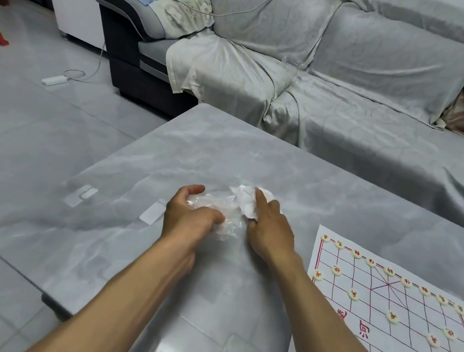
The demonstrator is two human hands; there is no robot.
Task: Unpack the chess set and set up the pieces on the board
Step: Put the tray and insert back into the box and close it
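Head view: both hands (192,215) (269,228) grip plastic bag (230,206) left of board (402,327).

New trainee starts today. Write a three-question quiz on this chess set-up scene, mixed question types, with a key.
1. True or false: the paper board already carries round pieces.
2. What do both hands work on? A) a wooden box B) a crumpled clear plastic bag C) a book
3. Fill in: the board lies on the table to the person's ____ side.

Key:
1. True; red-marked discs sit on its far rows.
2. B; the left hand grips the plastic bag, and the right hand holds its other end.
3. Right.
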